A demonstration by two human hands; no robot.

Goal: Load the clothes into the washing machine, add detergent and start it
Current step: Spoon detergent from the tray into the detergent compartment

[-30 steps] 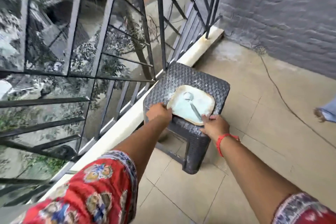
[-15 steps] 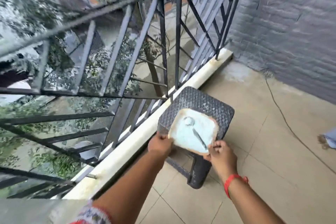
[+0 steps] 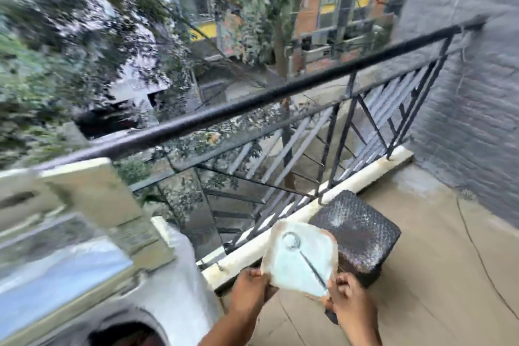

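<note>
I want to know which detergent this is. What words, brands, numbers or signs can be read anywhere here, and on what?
None can be read.
Detergent tub, held by left hand and right hand: no label shows.
Washing machine: its panel is too blurred to read.
Buildings across the street: yellow bands, too blurred to tell any lettering.
</note>
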